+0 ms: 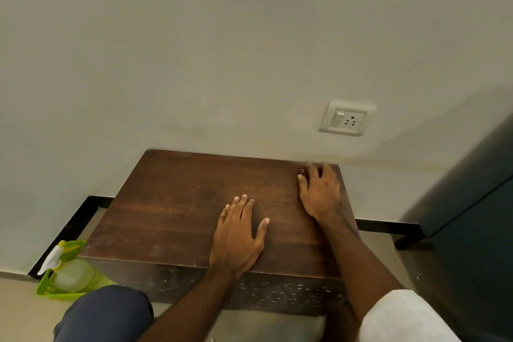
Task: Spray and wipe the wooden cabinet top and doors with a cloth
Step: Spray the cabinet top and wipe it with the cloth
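Down at my far left, on the floor, a green basket (50, 290) sits against the corner of the cabinet, and the spray bottle (70, 272) stands in it, its white and yellow-green trigger head tipped toward the wall. My knee (108, 314) in dark blue fabric pokes up just beside it, at the bottom of my view. Now the wooden cabinet (172, 208) itself: dark brown top, pushed back against the pale wall, with faint specks and dust showing across the grain, and a front face flecked with small light marks below the near edge. My left hand (238, 233) lies flat on the top near the front edge, palm down, fingers together and stretched forward, thumb spread out to the right, nothing in it. Further right and further back, my right hand (319, 191) is at the far right corner of the top, fingers curled down over something small and dark reddish, probably the cloth (302, 172); it is blurred, so I cannot tell how tight the grip is. Above that corner a white switch and socket plate (345, 119) sits on the wall. At the right edge stands a dark piece of furniture (472, 203), apart from the cabinet.
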